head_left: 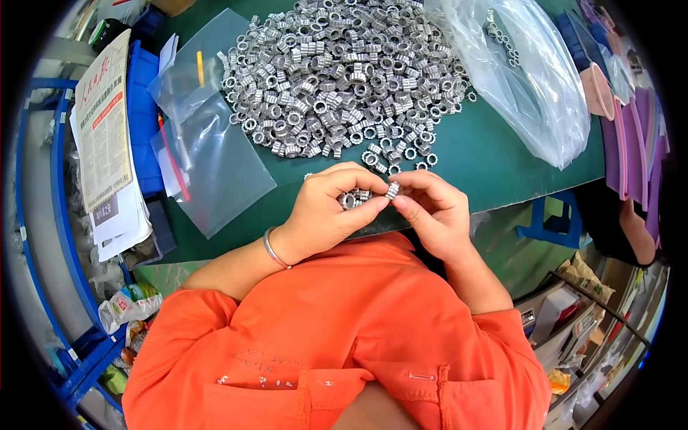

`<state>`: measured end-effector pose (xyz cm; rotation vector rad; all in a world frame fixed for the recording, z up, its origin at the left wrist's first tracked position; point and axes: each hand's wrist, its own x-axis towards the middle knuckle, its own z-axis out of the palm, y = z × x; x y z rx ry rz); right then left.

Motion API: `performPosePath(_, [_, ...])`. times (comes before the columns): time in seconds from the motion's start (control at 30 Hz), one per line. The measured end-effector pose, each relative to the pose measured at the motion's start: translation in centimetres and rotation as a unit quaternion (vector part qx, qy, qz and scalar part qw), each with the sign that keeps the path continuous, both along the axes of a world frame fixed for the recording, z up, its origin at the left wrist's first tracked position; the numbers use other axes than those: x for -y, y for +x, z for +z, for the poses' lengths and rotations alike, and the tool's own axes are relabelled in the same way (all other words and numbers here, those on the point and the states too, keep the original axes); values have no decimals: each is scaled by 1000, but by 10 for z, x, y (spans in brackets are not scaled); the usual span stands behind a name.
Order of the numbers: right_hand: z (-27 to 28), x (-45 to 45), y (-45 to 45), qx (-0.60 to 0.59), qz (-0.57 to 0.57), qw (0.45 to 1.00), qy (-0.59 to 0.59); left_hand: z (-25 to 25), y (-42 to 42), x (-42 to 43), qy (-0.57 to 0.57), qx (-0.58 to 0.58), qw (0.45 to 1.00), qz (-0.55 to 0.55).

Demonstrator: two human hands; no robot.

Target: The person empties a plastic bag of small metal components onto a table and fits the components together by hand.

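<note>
Close to the table's near edge, my two hands meet over the green tabletop (502, 154). A small toothed metal ring (393, 190) is pinched between the fingertips of my right hand (437, 211), and my left fingertips touch its other side. Curled fingers of my left hand (326, 208) also hold several more metal rings (351, 199) against the palm; they are partly hidden. A few loose rings (390, 154) lie just beyond my fingertips, at the front of a large pile of the same metal rings (344, 79).
Left of the pile lie clear plastic bags (222, 165), a blue bin (147, 115) and a newspaper (104, 122) with papers. A big clear plastic bag (530, 93) spreads over the table's right side. A blue stool (559, 221) stands below the right edge, near a person in purple (634, 150).
</note>
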<state>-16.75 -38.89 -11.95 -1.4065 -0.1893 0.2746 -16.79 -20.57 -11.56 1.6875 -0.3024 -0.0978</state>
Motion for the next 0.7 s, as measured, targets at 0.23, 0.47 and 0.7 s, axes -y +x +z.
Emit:
performPosePath(0.23, [2,-2,6,262,-31,951,-161,3,0,-1,-10,-44,999,-11])
performPosePath(0.47, [-4,-4,-2,175,-63,982,-28,0,0,-2,-3,-35,999,-26])
performPosePath(0.7, [-6,-4,-3,181,-69,981,4,2,0,-1,19,-19,999,-21])
